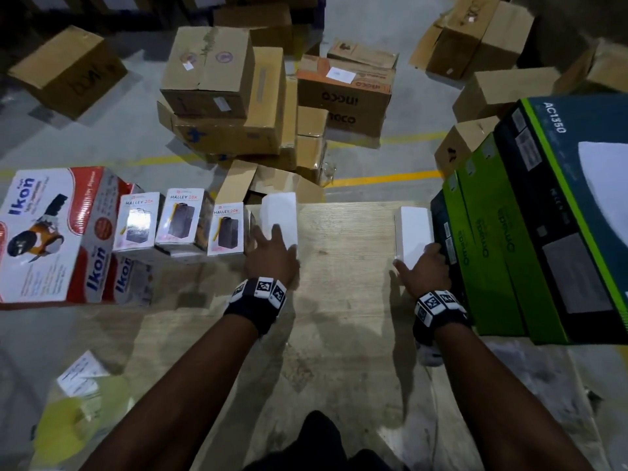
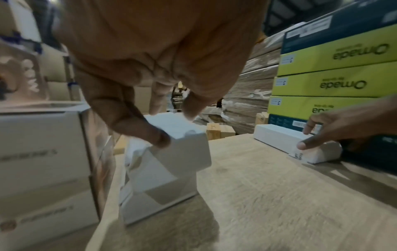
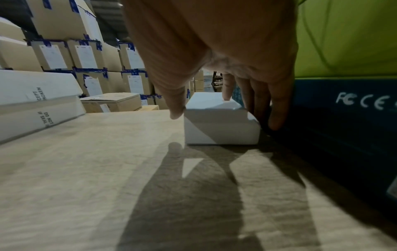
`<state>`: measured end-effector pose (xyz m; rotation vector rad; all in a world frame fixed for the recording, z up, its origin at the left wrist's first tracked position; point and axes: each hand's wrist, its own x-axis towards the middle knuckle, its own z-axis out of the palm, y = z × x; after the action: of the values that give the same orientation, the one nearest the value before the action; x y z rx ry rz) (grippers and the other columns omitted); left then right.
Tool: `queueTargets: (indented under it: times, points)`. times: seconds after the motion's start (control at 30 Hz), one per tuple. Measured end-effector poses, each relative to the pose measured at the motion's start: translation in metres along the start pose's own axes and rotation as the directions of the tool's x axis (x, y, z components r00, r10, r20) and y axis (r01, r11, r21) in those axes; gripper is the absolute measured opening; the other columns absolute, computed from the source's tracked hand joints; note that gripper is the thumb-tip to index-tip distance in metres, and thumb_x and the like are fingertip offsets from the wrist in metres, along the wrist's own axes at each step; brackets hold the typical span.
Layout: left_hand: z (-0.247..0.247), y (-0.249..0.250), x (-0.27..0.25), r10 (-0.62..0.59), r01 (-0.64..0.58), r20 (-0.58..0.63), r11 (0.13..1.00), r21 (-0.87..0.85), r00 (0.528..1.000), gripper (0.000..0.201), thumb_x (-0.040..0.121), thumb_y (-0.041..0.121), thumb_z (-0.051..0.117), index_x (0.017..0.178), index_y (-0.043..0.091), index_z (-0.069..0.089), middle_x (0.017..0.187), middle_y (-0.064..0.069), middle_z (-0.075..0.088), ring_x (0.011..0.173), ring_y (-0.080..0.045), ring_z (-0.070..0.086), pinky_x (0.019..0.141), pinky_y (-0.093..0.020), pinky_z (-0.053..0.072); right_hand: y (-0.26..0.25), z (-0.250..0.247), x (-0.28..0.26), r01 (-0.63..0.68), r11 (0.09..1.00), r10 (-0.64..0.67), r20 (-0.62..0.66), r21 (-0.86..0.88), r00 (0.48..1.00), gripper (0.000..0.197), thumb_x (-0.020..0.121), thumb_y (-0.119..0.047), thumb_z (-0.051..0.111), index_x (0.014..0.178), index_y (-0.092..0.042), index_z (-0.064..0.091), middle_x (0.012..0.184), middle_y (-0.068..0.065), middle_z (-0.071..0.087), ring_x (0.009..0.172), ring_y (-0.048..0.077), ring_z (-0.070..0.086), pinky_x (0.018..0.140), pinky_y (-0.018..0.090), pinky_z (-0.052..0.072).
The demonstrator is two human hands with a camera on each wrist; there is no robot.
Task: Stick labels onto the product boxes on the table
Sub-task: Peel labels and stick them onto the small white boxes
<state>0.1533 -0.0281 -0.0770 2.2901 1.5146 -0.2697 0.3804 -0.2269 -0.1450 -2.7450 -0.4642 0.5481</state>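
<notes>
On the wooden table [image 1: 343, 300], R hand [image 1: 426, 271] grips a white box [image 1: 413, 232] lying flat w/ long axis running away from the person, tight vs the green/dark box stack [image 1: 530, 232], while L hand [image 1: 270, 254] holds a tilted white box [image 2: 169, 163] beside the Halley boxes [image 1: 183, 220].

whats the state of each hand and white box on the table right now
left hand: grips the left white box from above
left white box: tilted, lifted at one end
right hand: fingers round the near end of the right white box
right white box: flat on the table, beside the green box stack
</notes>
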Motion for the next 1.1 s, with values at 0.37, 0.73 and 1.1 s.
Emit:
queueTargets:
  times: [0.37,0.73,1.1]
  points:
    - [0.005,-0.002,0.024,0.073,-0.068,-0.047,0.992,0.110,0.996,0.084,0.081,0.059,0.069,0.144,0.019,0.032,0.155,-0.025,0.022,0.145,-0.044,0.021,0.111,-0.053,0.036,0.018,-0.001,-0.037,0.045,0.980,-0.052,0.031,0.192,0.998,0.078,0.076,-0.048,0.082,0.128,-0.006,0.041,0.129,0.022,0.052,0.114,0.041,0.054,0.090,0.047,0.051]
    - [0.027,-0.003,-0.073,0.373,-0.052,0.406,0.787,-0.615,0.834,0.071,0.078,0.064,0.070,0.133,0.024,0.050,0.123,0.005,0.065,0.098,-0.009,0.069,0.086,-0.036,0.057,0.028,-0.008,-0.148,-0.656,0.038,-0.181,0.651,0.754,0.737,0.075,0.067,-0.040,0.076,0.132,-0.007,0.057,0.118,0.018,0.069,0.094,0.028,0.070,0.074,0.043,0.059]
    - [0.013,-0.023,-0.124,0.321,0.236,0.276,0.158,-0.959,0.906,0.066,0.059,0.038,0.092,0.113,0.015,0.064,0.107,-0.001,0.076,0.100,-0.024,0.070,0.082,-0.040,0.060,0.000,-0.042,-0.201,-0.176,0.440,-0.456,0.388,0.881,0.801,0.035,0.096,-0.011,0.065,0.129,-0.022,0.067,0.124,0.008,0.071,0.113,0.026,0.068,0.089,0.041,0.058]
